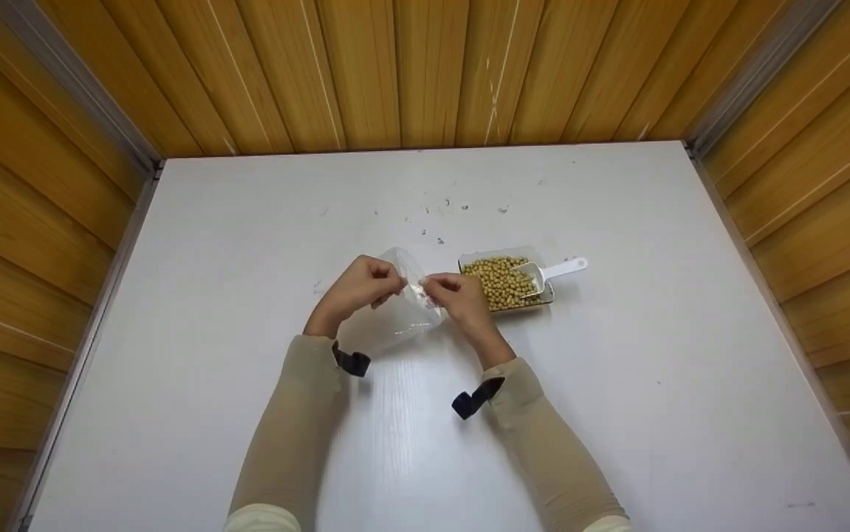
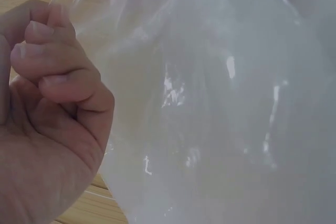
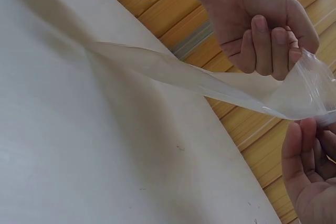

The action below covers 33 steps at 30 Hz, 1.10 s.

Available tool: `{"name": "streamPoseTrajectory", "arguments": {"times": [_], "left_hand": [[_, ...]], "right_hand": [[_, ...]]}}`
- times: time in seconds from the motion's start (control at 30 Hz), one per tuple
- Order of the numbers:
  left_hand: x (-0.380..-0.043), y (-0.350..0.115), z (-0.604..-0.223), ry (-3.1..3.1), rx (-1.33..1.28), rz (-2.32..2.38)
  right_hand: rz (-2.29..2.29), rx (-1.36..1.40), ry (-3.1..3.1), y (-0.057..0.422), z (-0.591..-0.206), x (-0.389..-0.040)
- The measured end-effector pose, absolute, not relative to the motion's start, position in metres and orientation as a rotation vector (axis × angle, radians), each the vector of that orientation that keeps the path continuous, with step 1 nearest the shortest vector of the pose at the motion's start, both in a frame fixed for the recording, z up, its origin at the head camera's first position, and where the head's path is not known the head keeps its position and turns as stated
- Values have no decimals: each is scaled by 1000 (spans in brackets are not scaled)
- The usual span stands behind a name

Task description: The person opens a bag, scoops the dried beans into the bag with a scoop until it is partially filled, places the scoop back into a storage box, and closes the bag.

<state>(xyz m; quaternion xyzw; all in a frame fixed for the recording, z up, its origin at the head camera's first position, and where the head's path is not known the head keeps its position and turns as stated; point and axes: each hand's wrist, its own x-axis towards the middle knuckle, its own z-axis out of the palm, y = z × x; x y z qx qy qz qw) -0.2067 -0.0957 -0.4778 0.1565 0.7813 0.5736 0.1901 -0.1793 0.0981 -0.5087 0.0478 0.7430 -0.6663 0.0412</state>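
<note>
A clear plastic bag [image 1: 388, 318] hangs between both hands, its top edge pinched on either side. My left hand [image 1: 362, 288] grips one side of that edge between thumb and curled fingers; in the left wrist view the bag [image 2: 210, 108] spreads out beside the fingers. The right hand [image 1: 463, 299] pinches the opposite side, close to the left fingertips. In the right wrist view the bag [image 3: 194, 80] looks flat and thin, with both hands at its gathered top. Nothing shows inside it.
Right beside the right hand stands a clear rectangular container of yellowish beans [image 1: 497, 281]. A white scoop [image 1: 565, 268] lies in the beans, its handle sticking out over the right rim. Small dark marks [image 1: 439, 241] dot the white table [image 1: 617, 414]. Wood-patterned panels [image 1: 425, 74] enclose the table's back and sides.
</note>
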Motion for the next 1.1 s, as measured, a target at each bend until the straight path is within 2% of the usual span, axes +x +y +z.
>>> {"name": "streamPoseTrajectory", "arguments": {"times": [0.67,1.1], "left_hand": [[-205,-103,-476,2069,505,1611],[-209,-106,-479,2250,520,1469]], "right_hand": [[-1965,163,2374,107,-508,-184],[-1913,118,2416,112,-510,-185]]}}
